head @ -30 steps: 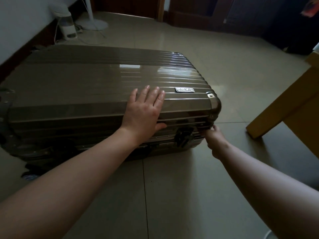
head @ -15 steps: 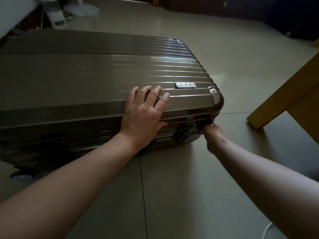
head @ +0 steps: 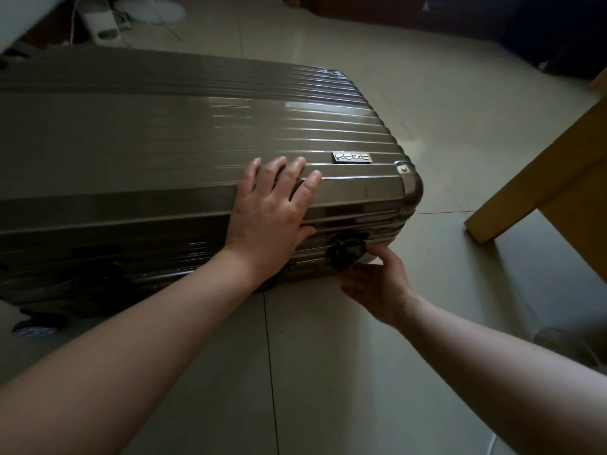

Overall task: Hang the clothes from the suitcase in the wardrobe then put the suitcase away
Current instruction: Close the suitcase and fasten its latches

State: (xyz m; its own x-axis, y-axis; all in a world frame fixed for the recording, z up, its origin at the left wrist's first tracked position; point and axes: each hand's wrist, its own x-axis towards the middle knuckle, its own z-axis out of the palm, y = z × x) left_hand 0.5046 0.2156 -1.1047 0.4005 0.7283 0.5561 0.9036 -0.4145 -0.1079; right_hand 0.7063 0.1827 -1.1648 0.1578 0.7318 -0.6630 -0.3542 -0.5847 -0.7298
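A closed, ribbed bronze hard-shell suitcase [head: 157, 149] lies flat on the tiled floor. My left hand [head: 269, 215] presses flat on its top near the front edge, fingers spread and the thumb down the side. My right hand [head: 377, 284] is at the front right corner, palm up. Its thumb touches the shell beside a black latch [head: 345, 252], and the fingers lie under the latch. No clothes show; the case's inside is hidden.
A wooden furniture leg [head: 538, 178] stands on the right, close to the suitcase's corner. A white appliance [head: 98, 24] and a fan base [head: 151, 9] sit at the back left by the wall. Dark wooden furniture [head: 492, 14] runs along the back. A suitcase wheel [head: 34, 330] shows at the lower left.
My right hand has turned from gripping the corner to palm up beside the latch. My head has moved closer and lower over the case. The left hand stays pressed on the lid.
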